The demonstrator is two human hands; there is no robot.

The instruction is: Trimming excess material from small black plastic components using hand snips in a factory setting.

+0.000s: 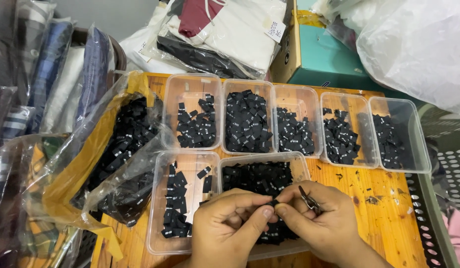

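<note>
I pinch a small black label (274, 202), light and limp, between both hands (225, 226) (321, 221) at the table's (379, 218) near edge, right also gripping snips (309, 200)

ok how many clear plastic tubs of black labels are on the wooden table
7 clear plastic tubs: five in the back row, two in front, the right one partly hidden by both hands. More may be out of frame.
</note>
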